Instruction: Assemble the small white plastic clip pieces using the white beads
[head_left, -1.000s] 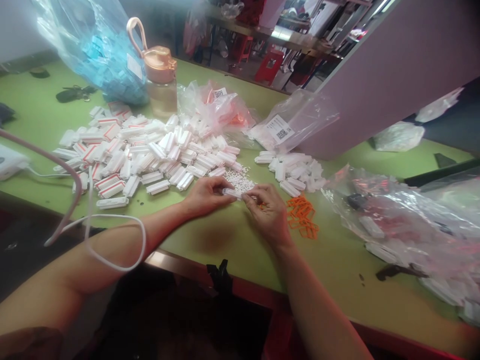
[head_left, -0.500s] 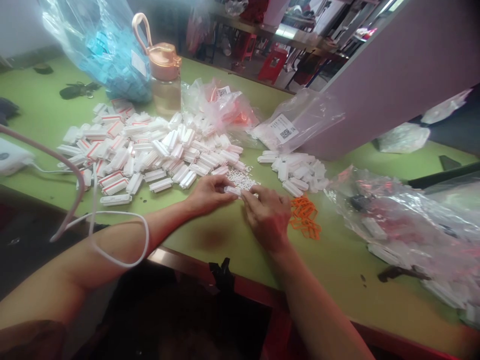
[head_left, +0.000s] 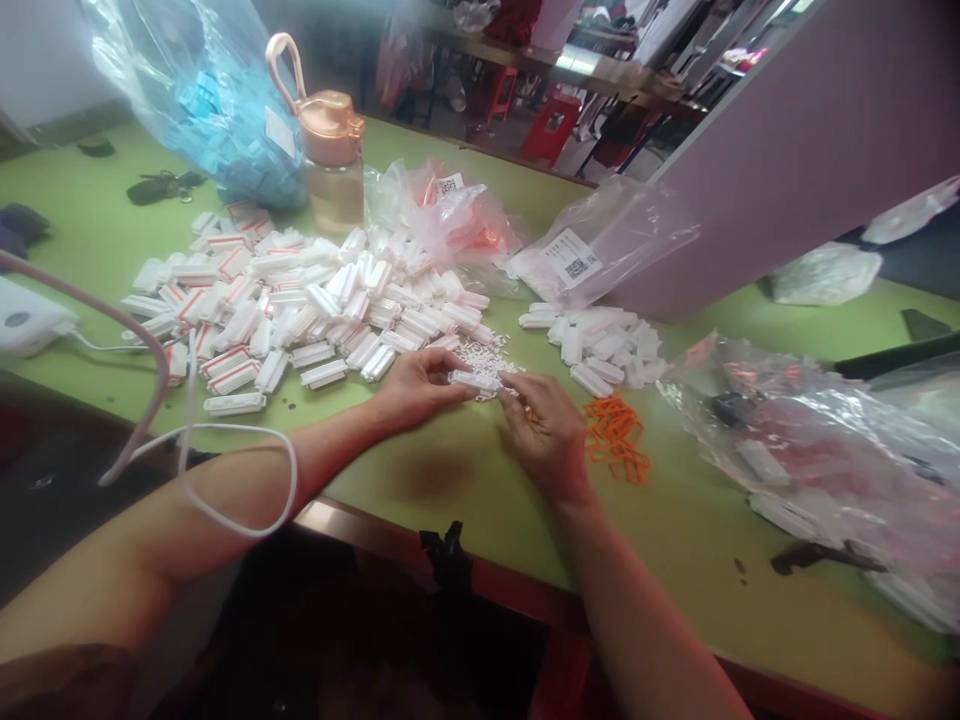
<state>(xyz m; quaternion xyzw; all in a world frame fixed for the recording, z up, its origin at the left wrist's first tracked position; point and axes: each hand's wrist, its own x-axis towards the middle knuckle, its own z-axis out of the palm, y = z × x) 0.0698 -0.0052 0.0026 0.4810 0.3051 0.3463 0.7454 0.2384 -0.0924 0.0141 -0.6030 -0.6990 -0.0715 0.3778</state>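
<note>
My left hand (head_left: 420,388) pinches one end of a small white plastic piece (head_left: 474,381). At its other end are the closed fingertips of my right hand (head_left: 546,428), touching the piece; whether they hold anything smaller is hidden. Just behind the piece lies a heap of tiny white parts (head_left: 486,355). Orange frames (head_left: 616,437) lie to the right of my right hand. A large pile of white plastic pieces (head_left: 300,305), some with red edges, spreads over the green table (head_left: 420,480) to the left. A smaller white pile (head_left: 604,342) sits behind the orange frames.
A bottle (head_left: 332,160) stands at the back beside a bag of blue parts (head_left: 240,130). Clear bags (head_left: 817,430) cover the right side. A white cable (head_left: 289,480) loops over my left forearm. A pale panel (head_left: 795,150) rises at the back right.
My right hand has shifted slightly right, and its fingers no longer cover the right part of the white piece. More of the piece shows between my hands.
</note>
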